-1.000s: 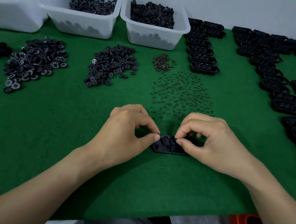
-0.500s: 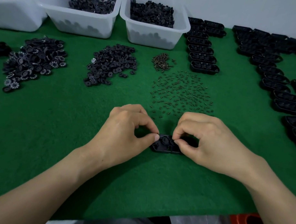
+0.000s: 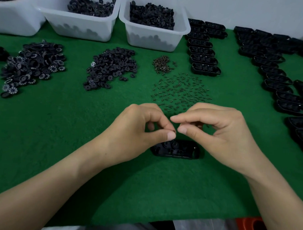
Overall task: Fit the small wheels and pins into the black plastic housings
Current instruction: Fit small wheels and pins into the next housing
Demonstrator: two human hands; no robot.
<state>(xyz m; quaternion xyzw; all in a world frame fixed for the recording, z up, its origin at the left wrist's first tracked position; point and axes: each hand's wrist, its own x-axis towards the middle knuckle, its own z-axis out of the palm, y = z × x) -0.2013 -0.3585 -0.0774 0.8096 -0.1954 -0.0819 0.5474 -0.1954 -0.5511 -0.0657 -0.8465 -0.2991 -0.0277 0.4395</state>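
Your left hand [image 3: 138,131] pinches a small dark piece [image 3: 174,131] between thumb and forefinger; it is too small to name. Your right hand [image 3: 220,134] is just beside it, fingertips nearly meeting those of the left. Its thumb and forefinger are parted, and the other fingers are curled under the palm; whether they hold anything cannot be told. The housing [image 3: 176,150] lies flat on the table [image 3: 61,129], just nearer to you than both sets of fingertips and between the two hands, and neither hand touches it. It is a black oblong with rounded ends, open side up. A wheel [image 3: 174,145] sits in its left half and small ribs stand along the near wall; the rest of its inside is too dark to read. Beyond your fingers, loose pins [image 3: 180,91] are strewn over the green felt, with a heap of screws [image 3: 162,64] behind them. To the left is a pile of wheels [image 3: 111,68], and further left a pile of discs [image 3: 32,66], some with white marks. Two white bins [image 3: 153,39] of black parts stand at the back. Rows of housings [image 3: 204,53] run along the back and down the right side.
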